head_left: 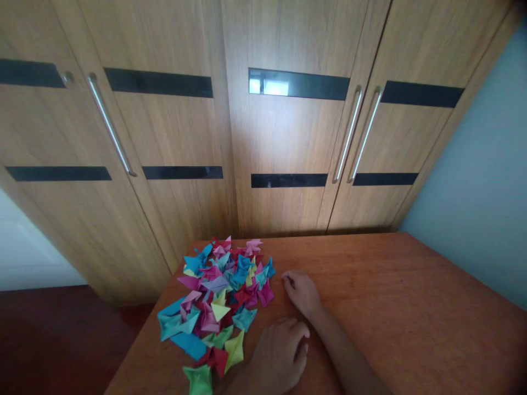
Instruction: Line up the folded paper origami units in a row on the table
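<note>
A heap of folded paper origami pieces (220,312) in pink, blue, red, green, purple and yellow lies on the left side of the table. Beside the heap's near right edge, my left hand (280,351) rests low over the wood with its fingers curled in; no object shows in it. My right hand (302,293) lies farther forward, just right of the heap, loosely closed with the knuckles toward the paper. It appears apart from the pieces, and nothing is seen between its fingers. The palms of both hands are hidden.
The reddish-brown wooden table (395,296) reaches to a tall wooden wardrobe (284,131) with metal handles and dark strips. A pale wall (486,181) stands at the right. Left of the table are dark floor (53,334) and a white panel (33,252).
</note>
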Motion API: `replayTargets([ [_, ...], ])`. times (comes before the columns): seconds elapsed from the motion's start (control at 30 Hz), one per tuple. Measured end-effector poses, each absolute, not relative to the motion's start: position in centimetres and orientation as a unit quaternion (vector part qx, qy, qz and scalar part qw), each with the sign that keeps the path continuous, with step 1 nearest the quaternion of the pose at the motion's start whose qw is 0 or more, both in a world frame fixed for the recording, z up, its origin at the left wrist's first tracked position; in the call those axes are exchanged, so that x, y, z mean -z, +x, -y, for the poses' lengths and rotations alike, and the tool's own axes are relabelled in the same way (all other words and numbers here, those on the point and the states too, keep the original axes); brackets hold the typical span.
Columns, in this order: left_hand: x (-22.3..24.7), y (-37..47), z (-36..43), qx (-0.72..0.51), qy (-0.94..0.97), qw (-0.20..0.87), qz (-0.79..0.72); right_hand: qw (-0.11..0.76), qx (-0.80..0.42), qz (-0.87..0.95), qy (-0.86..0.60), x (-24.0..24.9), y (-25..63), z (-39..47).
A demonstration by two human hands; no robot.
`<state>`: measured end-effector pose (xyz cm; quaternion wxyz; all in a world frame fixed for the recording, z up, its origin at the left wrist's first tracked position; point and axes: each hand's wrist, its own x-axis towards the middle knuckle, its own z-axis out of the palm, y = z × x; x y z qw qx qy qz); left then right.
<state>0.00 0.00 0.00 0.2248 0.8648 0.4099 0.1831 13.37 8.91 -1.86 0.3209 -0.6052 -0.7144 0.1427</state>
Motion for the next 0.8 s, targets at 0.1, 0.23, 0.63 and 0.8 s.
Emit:
replayTargets([
  [0.1, -0.08, 0.01, -0.09, -0.184, 0.865, 0.227, -0.407, 0.324, -0.145, 0.714, -0.603, 1.77, 13.33, -8.89],
  [0.23, -0.4, -0.03, -0.08, -0.183, 0.866, 0.227, -0.407, 0.323, -0.142, 0.714, -0.605, 1.64, 13.3, -8.84],
  [0.63, -0.36, -0.09, 0.08, -0.182, 0.868, 0.225, -0.403, 0.324, -0.141, 0.716, -0.602, 1.9, 13.38, -8.92],
  [0.8, -0.44, 0.0, -0.02, -0.175, 0.87, 0.22, -0.404, 0.318, -0.141, 0.718, -0.602, 1.66, 13.32, -8.87],
])
